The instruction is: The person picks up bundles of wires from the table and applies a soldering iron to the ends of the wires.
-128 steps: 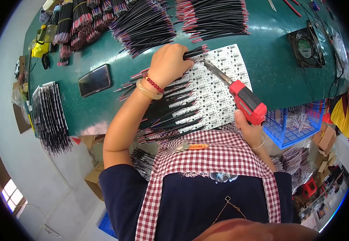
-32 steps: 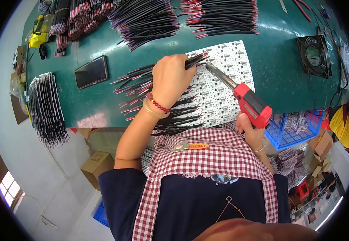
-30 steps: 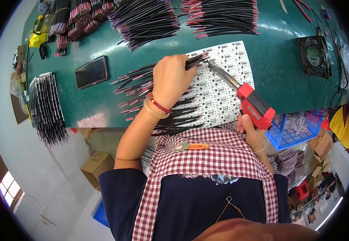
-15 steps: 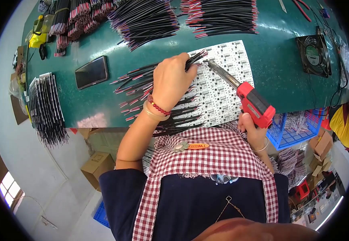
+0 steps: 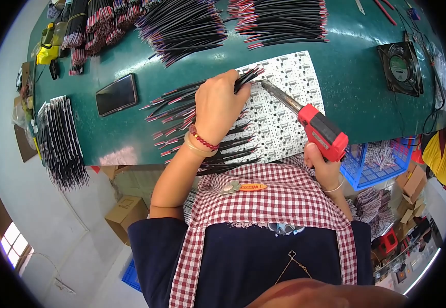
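Note:
My left hand (image 5: 218, 105) is closed round a small bunch of black wires (image 5: 247, 77), whose red and white ends point over the upper left of a white circuit board sheet (image 5: 289, 97). My right hand (image 5: 323, 165) grips a red and black soldering gun (image 5: 321, 132). Its metal tip rests at or just above the sheet, close to the wire ends; whether it touches cannot be made out. More black wires (image 5: 238, 141) lie in rows along the sheet's left side, partly under my left hand and wrist.
On the green table (image 5: 354, 77) are a phone (image 5: 117, 95), a black fan (image 5: 400, 69), wire piles (image 5: 282, 23) (image 5: 182, 28) at the back and a wired stack (image 5: 60, 138) at the left. A blue basket (image 5: 377, 164) stands below the table's right edge.
Since the earliest frame, my left hand has come slightly nearer my body, still with wires. The gun's tip has shifted only slightly beside the wire ends over the last second.

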### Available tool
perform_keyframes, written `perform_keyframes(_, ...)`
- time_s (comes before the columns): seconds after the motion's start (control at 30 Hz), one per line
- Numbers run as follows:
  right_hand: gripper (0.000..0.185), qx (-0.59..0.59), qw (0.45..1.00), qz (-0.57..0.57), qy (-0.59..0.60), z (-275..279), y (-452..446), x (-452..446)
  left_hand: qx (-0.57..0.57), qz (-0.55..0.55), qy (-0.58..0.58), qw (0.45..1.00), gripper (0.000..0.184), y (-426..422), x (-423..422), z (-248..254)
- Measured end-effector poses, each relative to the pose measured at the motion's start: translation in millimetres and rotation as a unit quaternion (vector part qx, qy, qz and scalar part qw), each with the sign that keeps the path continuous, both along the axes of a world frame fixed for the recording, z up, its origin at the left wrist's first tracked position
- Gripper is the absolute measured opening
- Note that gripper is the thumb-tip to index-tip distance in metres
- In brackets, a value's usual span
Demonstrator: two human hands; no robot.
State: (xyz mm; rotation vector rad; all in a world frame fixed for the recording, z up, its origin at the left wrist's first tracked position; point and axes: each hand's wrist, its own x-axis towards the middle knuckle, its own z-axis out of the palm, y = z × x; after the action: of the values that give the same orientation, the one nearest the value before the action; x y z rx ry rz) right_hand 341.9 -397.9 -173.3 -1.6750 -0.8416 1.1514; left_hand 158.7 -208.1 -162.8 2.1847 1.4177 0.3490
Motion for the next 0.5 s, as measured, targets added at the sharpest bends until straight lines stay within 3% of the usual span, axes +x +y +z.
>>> perform_keyframes(0.07, 0.013, 0.010, 1.000, -0.011, -0.005, 2.9, 1.3, -1.5, -0.004, 0.004, 0.000, 1.000, 0.021, -0.2, 0.1, -0.6)
perform_keyframes(0.13, 0.012, -0.027, 0.995, -0.024, 0.092, 15.6, 6.9, -1.2, -0.007, 0.006, 0.000, 1.000, 0.021, 0.0, 0.7, -0.9)
perform_keyframes(0.23, 0.011, -0.010, 0.988, -0.067, 0.140, 22.8, 9.6, -3.5, -0.005, 0.000, 0.006, 1.000, 0.021, 0.2, 0.2, -0.2)
perform_keyframes(0.37, 0.029, 0.001, 0.997, -0.023, 0.075, 18.5, 6.4, -1.0, -0.006, -0.001, 0.006, 1.000, 0.020, 0.7, 0.4, 0.3)
perform_keyframes(0.43, 0.011, -0.009, 0.991, -0.056, 0.124, 17.5, 5.0, -0.1, -0.010, -0.001, 0.005, 1.000, 0.020, 1.2, 0.0, 0.5)
perform_keyframes(0.5, 0.011, -0.015, 0.991, -0.056, 0.124, 19.4, 5.4, -1.1, -0.010, -0.009, 0.002, 1.000, 0.018, 2.2, -0.6, 0.9)
